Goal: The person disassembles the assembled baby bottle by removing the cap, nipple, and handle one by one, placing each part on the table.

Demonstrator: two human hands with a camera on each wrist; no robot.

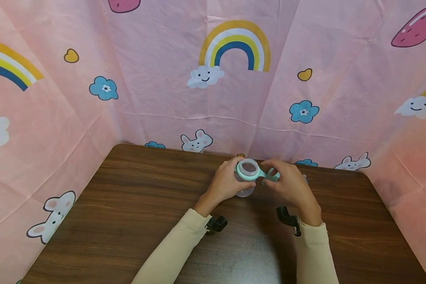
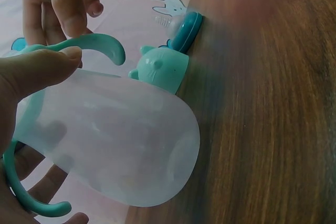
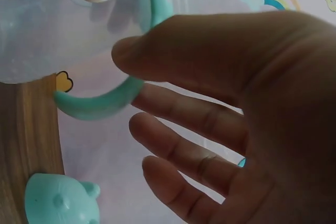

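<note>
A translucent baby bottle (image 2: 136, 140) with a wide open mouth stands near the table's far edge, a mint-green handle ring (image 1: 247, 176) around its neck. My left hand (image 1: 228, 179) grips the bottle from the left, thumb in front and fingers around the other side. On the right side, my right hand (image 1: 291, 182) pinches one curved handle (image 3: 97, 107) between thumb and index finger, its other fingers loosely bent. The other handle (image 2: 37, 203) curves out by my left fingers in the left wrist view.
Beyond the bottle, in the left wrist view, a mint cap with small ears (image 2: 165, 70) sits on the wooden table (image 1: 145, 197). Behind the cap lies a teal collar (image 2: 188, 34) with a clear nipple (image 2: 165, 21). A pink patterned cloth (image 1: 156, 90) hangs along the table's back edge.
</note>
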